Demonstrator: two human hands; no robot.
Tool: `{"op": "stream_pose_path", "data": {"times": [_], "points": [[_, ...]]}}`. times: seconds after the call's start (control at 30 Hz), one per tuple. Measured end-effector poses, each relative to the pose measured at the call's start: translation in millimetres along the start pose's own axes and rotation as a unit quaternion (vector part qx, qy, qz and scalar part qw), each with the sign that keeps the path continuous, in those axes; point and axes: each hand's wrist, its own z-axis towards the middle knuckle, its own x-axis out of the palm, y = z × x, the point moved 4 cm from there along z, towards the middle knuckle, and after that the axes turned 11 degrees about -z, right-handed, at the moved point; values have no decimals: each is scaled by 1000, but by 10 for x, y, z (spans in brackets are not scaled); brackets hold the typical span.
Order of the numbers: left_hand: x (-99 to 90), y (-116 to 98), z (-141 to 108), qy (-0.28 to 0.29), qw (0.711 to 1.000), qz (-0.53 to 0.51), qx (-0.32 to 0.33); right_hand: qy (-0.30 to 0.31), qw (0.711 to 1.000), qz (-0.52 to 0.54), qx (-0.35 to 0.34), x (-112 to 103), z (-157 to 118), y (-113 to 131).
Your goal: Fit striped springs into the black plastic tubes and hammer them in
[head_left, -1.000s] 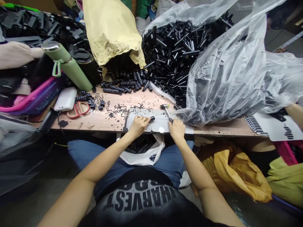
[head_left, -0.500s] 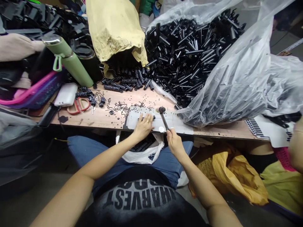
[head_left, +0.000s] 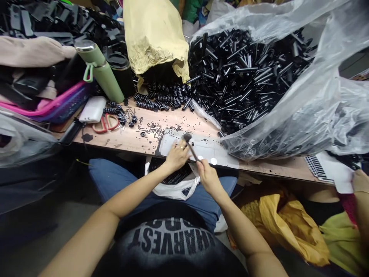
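My right hand (head_left: 208, 176) is closed round the handle of a small hammer (head_left: 193, 151), whose dark head is just beside the fingertips of my left hand (head_left: 178, 155). That left hand rests on a pale board (head_left: 206, 148) at the table's front edge. Its fingers press down on a short black tube, now mostly hidden under them and the hammer. Two white round spots show on the board near the hammer. Scattered tiny dark bits (head_left: 157, 132) lie behind and left of the board.
A clear plastic bag spills many black tubes (head_left: 230, 80) at the right. Behind stand a yellow sack (head_left: 157, 34) and ridged black rolls (head_left: 152, 105). Left are red-handled scissors (head_left: 108, 123), a green flask (head_left: 100, 73) and a pink basket (head_left: 57, 102). Another person's hand (head_left: 361, 181) is far right.
The hammer head has swung left and down towards my left hand, and my right hand has moved slightly left. The view has shifted a little. The tube's end is now less visible.
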Motion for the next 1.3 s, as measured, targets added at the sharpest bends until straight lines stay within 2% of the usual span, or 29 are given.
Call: {"op": "stream_pose_path", "data": {"times": [0.07,0.13,0.23,0.3,0.4,0.6,0.77,0.9,0.97,1.07,1.1,1.17,1.23,1.3], "points": [[-158,131,-18,-28,998,-19,-53,-42,998,28,32,-157,-21,-136],[-332,205,-20,-52,994,-79,-59,-56,996,58,49,-244,-24,-236],[-569,237,59,-111,976,-185,-43,-33,993,99,47,-244,-8,-258],[-648,247,160,-149,961,-227,-54,-21,993,109,34,-236,-14,-199],[-633,244,300,-183,940,-276,-79,-32,995,92,8,-302,-68,-80],[-523,174,326,-206,920,-315,-107,-139,990,26,15,-496,-197,28],[-488,148,369,-183,930,-301,-107,-69,994,-79,12,-376,-127,60],[-609,83,300,-186,925,-309,-121,-112,992,-51,40,-484,-123,-19],[-691,-49,194,-134,931,-325,-100,-130,990,-38,47,-521,-107,-108],[-779,-184,82,-3,948,-315,-52,-122,989,-73,48,-440,-4,-288],[-817,-125,98,16,954,-293,-57,-113,988,-98,47,-380,47,-352],[-932,227,237,-7,969,-216,-120,-93,983,-152,48,-244,154,-476],[-1082,809,460,-62,968,-107,-219,-85,975,-200,50,-128,255,-586],[-1194,1393,712,-60,969,-7,-240,-94,966,-238,36,-63,362,-660]]}}
